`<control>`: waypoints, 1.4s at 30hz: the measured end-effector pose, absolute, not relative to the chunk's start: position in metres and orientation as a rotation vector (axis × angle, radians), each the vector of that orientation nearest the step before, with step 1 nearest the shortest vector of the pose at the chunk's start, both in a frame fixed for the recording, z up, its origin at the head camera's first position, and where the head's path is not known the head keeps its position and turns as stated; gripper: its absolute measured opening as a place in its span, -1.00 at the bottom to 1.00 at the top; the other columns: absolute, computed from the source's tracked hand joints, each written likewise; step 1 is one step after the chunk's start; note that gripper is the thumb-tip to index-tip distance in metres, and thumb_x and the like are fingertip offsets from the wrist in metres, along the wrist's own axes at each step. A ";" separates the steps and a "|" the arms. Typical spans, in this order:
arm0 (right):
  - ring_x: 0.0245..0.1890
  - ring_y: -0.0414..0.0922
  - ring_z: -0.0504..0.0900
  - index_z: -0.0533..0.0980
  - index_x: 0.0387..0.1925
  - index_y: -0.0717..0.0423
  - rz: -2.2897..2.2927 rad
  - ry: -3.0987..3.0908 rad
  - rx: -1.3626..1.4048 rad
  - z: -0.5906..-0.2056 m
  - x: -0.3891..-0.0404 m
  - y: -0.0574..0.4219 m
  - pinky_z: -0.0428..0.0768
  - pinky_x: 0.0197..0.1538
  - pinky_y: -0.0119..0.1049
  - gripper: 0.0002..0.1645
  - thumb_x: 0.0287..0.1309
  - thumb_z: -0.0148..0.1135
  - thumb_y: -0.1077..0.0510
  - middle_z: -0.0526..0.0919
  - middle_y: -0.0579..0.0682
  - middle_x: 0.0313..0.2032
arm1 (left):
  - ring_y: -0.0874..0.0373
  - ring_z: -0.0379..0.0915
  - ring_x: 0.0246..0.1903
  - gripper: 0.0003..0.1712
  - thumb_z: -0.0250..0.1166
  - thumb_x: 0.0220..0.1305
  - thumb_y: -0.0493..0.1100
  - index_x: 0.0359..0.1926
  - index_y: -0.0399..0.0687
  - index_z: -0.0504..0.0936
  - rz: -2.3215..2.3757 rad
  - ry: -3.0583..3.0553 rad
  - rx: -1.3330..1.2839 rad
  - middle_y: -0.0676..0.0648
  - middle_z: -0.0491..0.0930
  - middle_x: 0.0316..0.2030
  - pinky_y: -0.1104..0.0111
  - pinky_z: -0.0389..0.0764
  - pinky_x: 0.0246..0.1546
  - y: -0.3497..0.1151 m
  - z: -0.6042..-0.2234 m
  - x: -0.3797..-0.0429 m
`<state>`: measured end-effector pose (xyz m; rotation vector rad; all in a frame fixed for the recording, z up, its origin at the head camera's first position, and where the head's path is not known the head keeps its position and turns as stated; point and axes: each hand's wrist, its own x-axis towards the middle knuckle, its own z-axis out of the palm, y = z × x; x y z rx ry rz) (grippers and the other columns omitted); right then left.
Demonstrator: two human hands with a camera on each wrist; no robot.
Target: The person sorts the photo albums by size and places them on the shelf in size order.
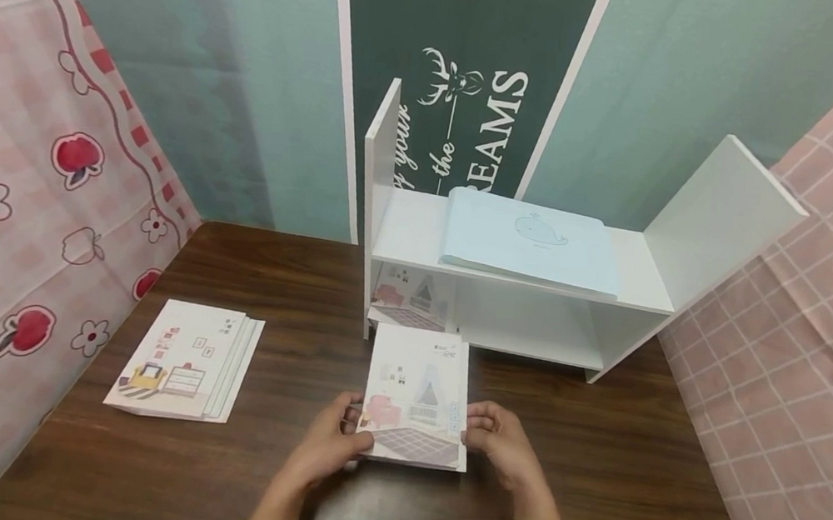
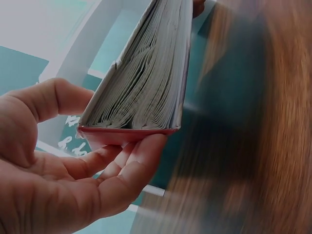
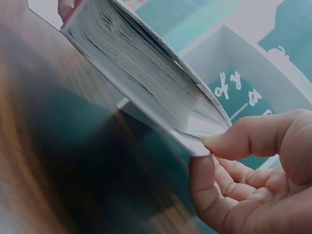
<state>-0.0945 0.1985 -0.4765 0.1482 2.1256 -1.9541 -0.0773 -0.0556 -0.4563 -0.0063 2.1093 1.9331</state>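
Both hands hold a thick photo album (image 1: 414, 398) above the table, its cover printed with a pink armchair, a tent and a checked rug. My left hand (image 1: 333, 436) grips the spine side, with the thumb over the cover and the fingers beneath. In the left wrist view the red spine (image 2: 129, 131) and packed page sleeves (image 2: 141, 92) show. At the opposite edge my right hand (image 1: 507, 445) pinches a cover corner between thumb and forefinger. Just beyond, a similar album (image 1: 413, 297) lies in the left part of the lower compartment of a white shelf (image 1: 531, 317).
A light blue album (image 1: 532, 238) with a whale drawing lies on the shelf's upper board, between two upright side panels. On the left of the wooden table (image 1: 294, 282) sits a stack of albums (image 1: 184, 359). Patterned cloths hang on both sides.
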 end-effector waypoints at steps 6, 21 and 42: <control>-0.41 -0.07 0.52 0.37 -0.15 0.53 -1.918 2.166 0.134 -0.471 -0.094 0.210 0.49 -0.40 -0.28 -0.58 -0.18 0.14 0.50 0.55 0.13 -0.41 | 0.13 0.35 -0.44 -0.26 0.16 -0.19 -0.49 0.15 -0.54 0.22 1.938 2.117 0.033 -0.16 0.40 -0.33 0.36 0.54 -0.53 -0.046 -0.452 -0.076; -0.40 -0.07 0.55 0.37 -0.06 0.52 -2.019 2.163 0.339 -0.466 -0.092 0.233 0.53 -0.36 -0.27 -0.52 -0.15 0.08 0.56 0.58 0.18 -0.34 | 0.06 0.35 -0.30 -0.25 0.19 -0.20 -0.46 0.17 -0.44 0.29 1.977 2.163 0.138 -0.17 0.43 -0.22 0.34 0.46 -0.36 -0.019 -0.448 -0.079; -0.27 -0.16 0.59 0.29 0.08 0.53 -2.355 1.933 0.378 -0.471 -0.112 0.257 0.57 -0.23 -0.32 -0.53 0.07 -0.04 0.55 0.64 -0.03 -0.27 | 0.05 0.36 -0.29 -0.39 0.19 -0.17 -0.48 0.05 -0.42 0.34 2.239 1.961 0.050 -0.21 0.42 -0.23 0.28 0.59 -0.43 0.017 -0.450 -0.105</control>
